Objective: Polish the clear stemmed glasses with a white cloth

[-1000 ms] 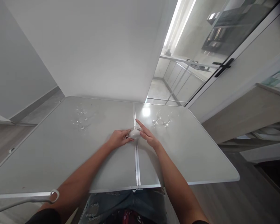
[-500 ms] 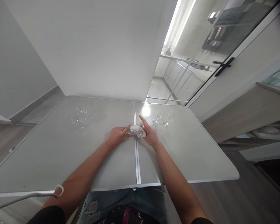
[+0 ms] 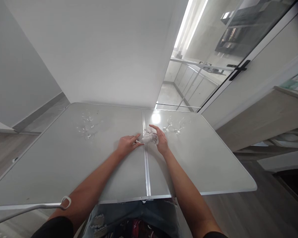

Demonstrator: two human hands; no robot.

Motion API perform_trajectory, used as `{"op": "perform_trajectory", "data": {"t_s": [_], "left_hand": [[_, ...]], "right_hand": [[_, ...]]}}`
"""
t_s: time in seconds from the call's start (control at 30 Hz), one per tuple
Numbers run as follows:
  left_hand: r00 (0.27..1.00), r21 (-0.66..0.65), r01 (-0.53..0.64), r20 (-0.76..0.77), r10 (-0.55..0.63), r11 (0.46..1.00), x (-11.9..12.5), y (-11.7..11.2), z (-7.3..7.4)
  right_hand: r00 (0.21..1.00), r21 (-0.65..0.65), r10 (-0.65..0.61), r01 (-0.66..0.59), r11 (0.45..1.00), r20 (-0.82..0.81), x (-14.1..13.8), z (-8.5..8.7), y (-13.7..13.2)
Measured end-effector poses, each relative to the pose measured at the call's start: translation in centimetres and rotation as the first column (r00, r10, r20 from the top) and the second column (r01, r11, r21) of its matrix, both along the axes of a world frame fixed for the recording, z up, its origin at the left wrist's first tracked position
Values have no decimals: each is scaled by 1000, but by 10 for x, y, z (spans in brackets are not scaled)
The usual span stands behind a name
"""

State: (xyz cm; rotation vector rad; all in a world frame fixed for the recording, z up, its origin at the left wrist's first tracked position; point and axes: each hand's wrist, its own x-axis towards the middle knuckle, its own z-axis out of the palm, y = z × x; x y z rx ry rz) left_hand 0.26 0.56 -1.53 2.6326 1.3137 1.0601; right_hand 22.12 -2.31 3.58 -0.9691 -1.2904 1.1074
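Note:
A clear wine glass (image 3: 142, 138) lies on its side over the table's middle seam, its mouth toward the right. At its stem end, my left hand (image 3: 126, 144) grips it between thumb and fingers. My right hand (image 3: 162, 140) curls about the mouth end, holding a crumpled white cloth (image 3: 150, 131) against the bowl. Whether part of the cloth is inside the glass is hard to make out. Two clear stemmed glasses, one glass (image 3: 167, 125) and another glass (image 3: 179, 127), stand just beyond my right hand. At the left are several more clear glasses (image 3: 88, 127), faint against the tabletop.
The pale folding table (image 3: 201, 158) has a metal seam (image 3: 147, 178) down its middle. A white wall (image 3: 109, 53) rises behind it. To the right are a glazed door with a black handle (image 3: 239, 70) and shelves. A white curved hook-ended tube (image 3: 39, 206) crosses the lower left.
My right hand has closed in from a spread thumb to curl around the glass mouth. The cloth has shifted up and away along the bowl, and more clear glass shows near the stem.

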Motion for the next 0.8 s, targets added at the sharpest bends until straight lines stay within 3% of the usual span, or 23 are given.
{"op": "perform_trajectory", "data": {"t_s": [0.2,0.3,0.4,0.47,0.67,0.8], "left_hand": [[1000,-18,-16,8,16,1000,0,0,0],[999,-1,-16,-28,16,1000,1,1,-1],[996,7,10,-85,-9,1000,2,1,0],[994,9,32,-108,-31,999,2,0,1],[997,-22,33,-66,-34,999,3,0,2],[998,-35,42,-55,-44,999,2,1,-2]], "right_hand": [[987,-13,-130,129,992,-98,1,-7,4],[999,-52,-32,33,998,31,0,-7,5],[978,22,86,-92,996,192,0,-5,2],[969,38,118,-130,991,217,0,-4,1],[992,-126,119,-124,984,-41,0,-7,5],[991,-160,78,-95,983,-105,3,-7,7]]}}
